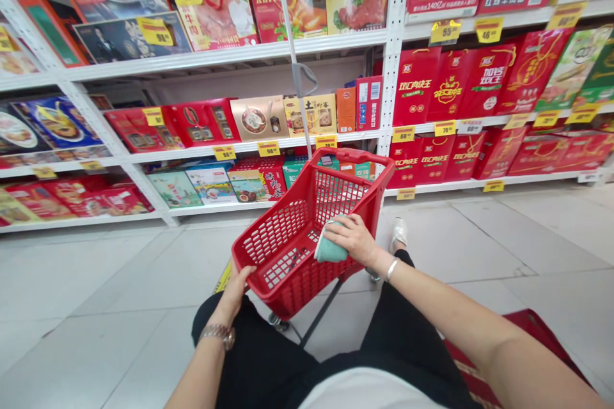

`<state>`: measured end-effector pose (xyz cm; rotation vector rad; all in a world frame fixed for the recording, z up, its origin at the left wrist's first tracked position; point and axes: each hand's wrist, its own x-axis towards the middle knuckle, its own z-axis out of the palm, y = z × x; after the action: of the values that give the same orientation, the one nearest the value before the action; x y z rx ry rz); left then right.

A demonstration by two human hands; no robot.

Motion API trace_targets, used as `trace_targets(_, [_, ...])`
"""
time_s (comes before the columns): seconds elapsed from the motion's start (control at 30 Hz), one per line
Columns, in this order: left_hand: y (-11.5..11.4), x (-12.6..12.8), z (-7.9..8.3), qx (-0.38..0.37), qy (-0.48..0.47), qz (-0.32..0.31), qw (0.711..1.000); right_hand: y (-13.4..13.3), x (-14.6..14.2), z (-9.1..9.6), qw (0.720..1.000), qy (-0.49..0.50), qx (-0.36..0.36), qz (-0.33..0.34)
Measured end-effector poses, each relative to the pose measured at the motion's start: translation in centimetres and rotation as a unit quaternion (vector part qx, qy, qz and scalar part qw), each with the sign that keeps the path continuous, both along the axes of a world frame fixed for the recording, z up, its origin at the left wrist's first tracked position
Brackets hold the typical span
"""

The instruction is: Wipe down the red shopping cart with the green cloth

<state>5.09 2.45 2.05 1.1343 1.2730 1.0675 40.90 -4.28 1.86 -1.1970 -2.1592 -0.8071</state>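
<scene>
A red plastic shopping cart [297, 281] with perforated basket walls stands on the floor between my legs. My left hand [235, 294] grips the rim at its left end, thumb over the edge. In my right hand [354, 238] is a folded teal cloth [330, 249] with a pale edge, pressed against the near wall's upper rim on the right side. The fingers wrap over the cloth's top. Inside the basket only the slotted red bottom shows. Part of the cart's wheels and dark frame is visible below.
White shelves [230, 54] full of boxed food with yellow price tags stand just beyond the cart. A thin pole [288, 19] with a grey loop rises behind it. Another red object [537, 332] lies at lower right, partly behind my arm. Pale tiles [119, 268] cover the floor.
</scene>
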Motion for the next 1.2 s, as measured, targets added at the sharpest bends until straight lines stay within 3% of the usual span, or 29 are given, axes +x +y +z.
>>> trace_targets(0.23, [0.1,-0.1,-0.1,0.001,0.024,-0.001,1.000,0.3,5.4,2.6,0.996,-0.002,-0.014,-0.093])
trace_targets(0.37, [0.2,-0.1,-0.2,0.001,0.020,0.004,1.000,-0.3,5.8,4.3,0.991,0.037,0.012,-0.125])
trace_targets(0.47, [0.3,-0.2,-0.2,0.001,0.015,0.009,1.000,-1.3,3.7,5.2,0.991,0.067,0.032,-0.109])
trace_targets(0.63, [0.3,-0.4,0.0,-0.004,0.011,0.011,1.000,-2.2,-3.1,5.5,0.996,0.081,0.034,-0.025])
trace_targets(0.83, [0.5,-0.8,-0.3,-0.006,0.006,0.010,1.000,-1.5,-9.7,2.9,0.998,0.050,0.002,0.028])
trace_targets(1.0, [0.4,-1.0,-0.2,0.004,-0.027,0.010,1.000,-1.6,-10.9,0.7,0.997,0.049,-0.048,0.033])
trace_targets(1.2, [0.3,-1.0,0.0,0.008,-0.041,0.011,0.999,-1.3,-10.4,0.8,0.997,0.035,-0.060,0.042])
